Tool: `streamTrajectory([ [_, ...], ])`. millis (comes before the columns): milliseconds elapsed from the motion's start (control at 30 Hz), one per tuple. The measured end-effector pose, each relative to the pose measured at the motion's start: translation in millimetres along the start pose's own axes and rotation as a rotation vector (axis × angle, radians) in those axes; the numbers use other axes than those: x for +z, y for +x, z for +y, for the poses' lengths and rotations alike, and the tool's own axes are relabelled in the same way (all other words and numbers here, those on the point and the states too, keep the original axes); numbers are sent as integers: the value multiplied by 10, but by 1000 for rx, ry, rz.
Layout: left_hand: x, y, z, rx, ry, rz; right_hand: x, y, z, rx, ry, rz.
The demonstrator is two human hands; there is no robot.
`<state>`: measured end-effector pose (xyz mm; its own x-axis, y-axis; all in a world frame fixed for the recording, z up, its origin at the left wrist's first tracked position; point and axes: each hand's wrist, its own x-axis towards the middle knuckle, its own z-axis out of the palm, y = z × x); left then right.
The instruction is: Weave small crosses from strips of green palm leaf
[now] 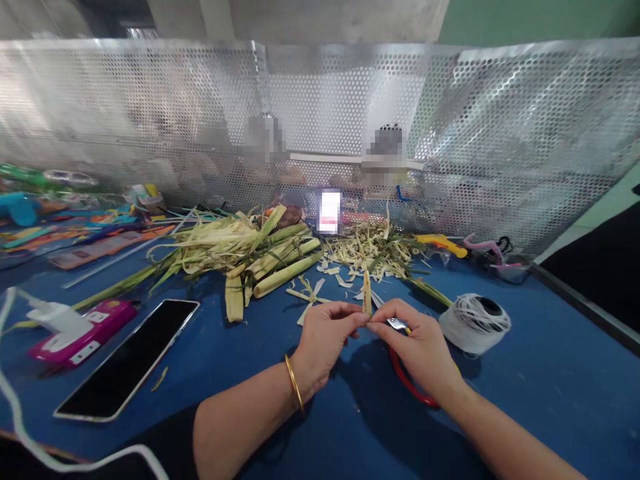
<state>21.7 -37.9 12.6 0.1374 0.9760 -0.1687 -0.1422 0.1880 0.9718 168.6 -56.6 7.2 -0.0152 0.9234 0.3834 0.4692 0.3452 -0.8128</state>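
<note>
A: Step in hand?
B: Fingertip work on a narrow, tapered, yellowish-tan piece of plant material (367, 293). Looks like fine shaping or folding at the near end; can't tell which.

A: Hands?
B: Left hand (325, 340): thumb and forefinger pinching the near end, other fingers curled in. Right hand (421, 343): thumb and forefinger closed at that same end, tips almost meeting the left's.

A: Where's the piece?
B: Between the two hands, over the blue tabletop (555, 387), tip pointing away from the person.

A: Next move calls for?
B: My read: a steady left pinch, light right fingertips. It's thin, could split if twisted hard.

A: Looks?
B: Slim, pointed at the far end, darker streaks down the middle, brownish near the fingers. Probably dry-ish and fibrous.

A: Scissors?
B: Red-handled metal scissors (407, 383), partly hidden by the right hand. Held or lying there, can't tell.

A: Around it?
B: Pale green-yellow cut stalks and leaves (287, 277) beyond, to the left; heap of curly cream shavings (373, 250) straight ahead; white thread spool (473, 327) just right of the right hand.
</note>
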Motion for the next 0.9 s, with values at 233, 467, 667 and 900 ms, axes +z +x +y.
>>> streamTrajectory([
  [233, 19, -8, -17, 33, 0, -48, -11, 30, -10, 231, 103, -61],
  [467, 24, -7, -5, 53, 80, -56, -2, 18, 20, 227, 147, 11],
  [667, 22, 11, -3, 8, 25, -65, -16, 33, 18, 346, 288, -35],
  [900, 7, 21, -2, 2, 8, -83, 13, 41, 21, 402, 425, -35],
])
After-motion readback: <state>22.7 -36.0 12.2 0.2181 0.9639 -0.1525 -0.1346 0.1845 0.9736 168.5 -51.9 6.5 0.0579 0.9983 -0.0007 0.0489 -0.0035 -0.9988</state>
